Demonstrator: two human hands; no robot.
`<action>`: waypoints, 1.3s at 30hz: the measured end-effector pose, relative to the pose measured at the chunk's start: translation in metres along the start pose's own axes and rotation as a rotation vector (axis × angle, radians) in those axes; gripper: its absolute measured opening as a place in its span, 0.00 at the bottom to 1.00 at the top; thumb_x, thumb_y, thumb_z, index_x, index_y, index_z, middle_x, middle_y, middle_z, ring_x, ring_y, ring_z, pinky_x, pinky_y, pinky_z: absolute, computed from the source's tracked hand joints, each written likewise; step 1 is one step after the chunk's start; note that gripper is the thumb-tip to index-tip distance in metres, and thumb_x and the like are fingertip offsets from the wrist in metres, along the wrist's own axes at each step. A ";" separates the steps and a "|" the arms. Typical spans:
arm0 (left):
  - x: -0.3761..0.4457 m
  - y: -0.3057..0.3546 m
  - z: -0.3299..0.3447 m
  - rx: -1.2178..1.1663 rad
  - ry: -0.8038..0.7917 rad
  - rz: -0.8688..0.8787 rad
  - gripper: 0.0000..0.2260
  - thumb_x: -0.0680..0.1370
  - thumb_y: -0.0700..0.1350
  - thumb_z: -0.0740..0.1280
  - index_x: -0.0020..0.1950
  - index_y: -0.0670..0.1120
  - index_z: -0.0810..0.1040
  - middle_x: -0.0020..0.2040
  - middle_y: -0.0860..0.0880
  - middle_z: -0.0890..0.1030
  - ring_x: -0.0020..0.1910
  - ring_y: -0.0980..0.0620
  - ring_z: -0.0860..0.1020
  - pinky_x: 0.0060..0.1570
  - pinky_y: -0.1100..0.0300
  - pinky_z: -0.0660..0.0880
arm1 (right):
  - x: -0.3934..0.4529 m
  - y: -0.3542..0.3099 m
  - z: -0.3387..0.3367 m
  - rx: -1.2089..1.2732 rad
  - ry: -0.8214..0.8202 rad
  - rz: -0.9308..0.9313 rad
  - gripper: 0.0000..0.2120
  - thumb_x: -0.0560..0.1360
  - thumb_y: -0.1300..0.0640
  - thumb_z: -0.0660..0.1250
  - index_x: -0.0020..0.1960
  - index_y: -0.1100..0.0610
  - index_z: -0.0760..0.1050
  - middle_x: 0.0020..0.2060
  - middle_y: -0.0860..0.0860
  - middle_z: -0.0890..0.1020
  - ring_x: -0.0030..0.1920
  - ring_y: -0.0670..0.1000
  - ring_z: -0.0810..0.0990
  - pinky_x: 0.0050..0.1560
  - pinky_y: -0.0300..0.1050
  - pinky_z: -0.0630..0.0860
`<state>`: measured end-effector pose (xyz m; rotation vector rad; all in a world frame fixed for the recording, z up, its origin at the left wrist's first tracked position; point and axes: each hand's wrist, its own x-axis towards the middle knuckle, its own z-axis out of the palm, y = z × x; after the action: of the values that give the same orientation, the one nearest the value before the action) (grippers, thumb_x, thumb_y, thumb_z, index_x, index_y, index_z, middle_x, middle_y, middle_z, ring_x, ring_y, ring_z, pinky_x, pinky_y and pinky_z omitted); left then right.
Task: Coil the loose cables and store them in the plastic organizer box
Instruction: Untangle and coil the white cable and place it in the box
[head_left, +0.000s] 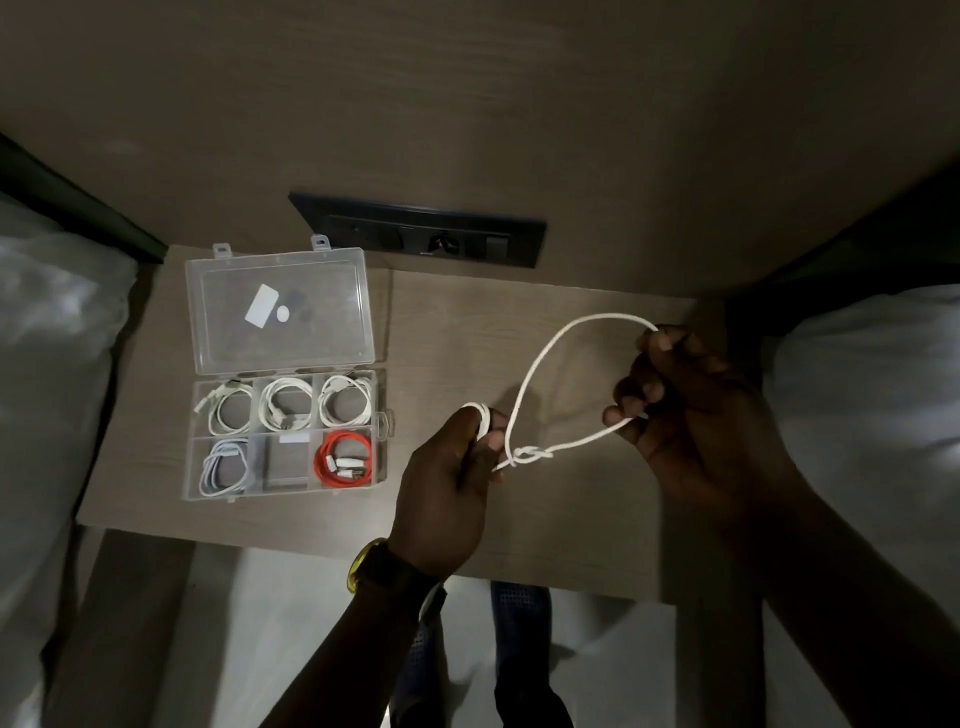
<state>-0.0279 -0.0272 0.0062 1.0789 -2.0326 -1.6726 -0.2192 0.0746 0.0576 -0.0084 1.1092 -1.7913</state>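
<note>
We see a dim room: a wooden wall panel (519, 104) with a black socket strip (421, 231), a small wooden table (571, 519) under it, white bedding (47, 364) on both sides.

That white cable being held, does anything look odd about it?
Yes. The white cable has a knot tied in it between the left hand and right hand, so it cannot coil smoothly.

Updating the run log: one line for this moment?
left hand: holds white cable | right hand: holds loop | cable knotted | organizer box open, front middle compartment free
</note>
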 end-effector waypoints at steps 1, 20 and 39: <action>-0.002 0.001 0.002 0.036 -0.020 0.021 0.08 0.81 0.50 0.60 0.52 0.49 0.77 0.45 0.50 0.82 0.44 0.49 0.82 0.45 0.43 0.80 | 0.002 0.000 0.000 0.048 0.026 0.017 0.04 0.75 0.56 0.64 0.46 0.55 0.75 0.26 0.49 0.76 0.28 0.48 0.77 0.32 0.44 0.78; 0.002 0.054 0.004 -0.925 -0.377 -0.687 0.16 0.77 0.50 0.65 0.32 0.46 0.69 0.24 0.53 0.63 0.19 0.58 0.59 0.18 0.67 0.55 | 0.017 0.014 -0.044 -1.548 0.412 -0.069 0.21 0.76 0.37 0.60 0.47 0.53 0.80 0.37 0.49 0.84 0.34 0.48 0.82 0.37 0.41 0.80; 0.033 0.059 -0.033 -1.557 0.093 -0.377 0.08 0.77 0.43 0.58 0.44 0.44 0.76 0.33 0.54 0.74 0.28 0.60 0.71 0.31 0.70 0.68 | -0.029 0.059 -0.008 -1.005 -0.443 0.162 0.13 0.81 0.52 0.62 0.38 0.51 0.73 0.28 0.44 0.73 0.31 0.42 0.72 0.36 0.36 0.71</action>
<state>-0.0500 -0.0713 0.0626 0.8019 -0.0425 -2.4110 -0.1649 0.0963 0.0253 -0.8420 1.4956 -0.8699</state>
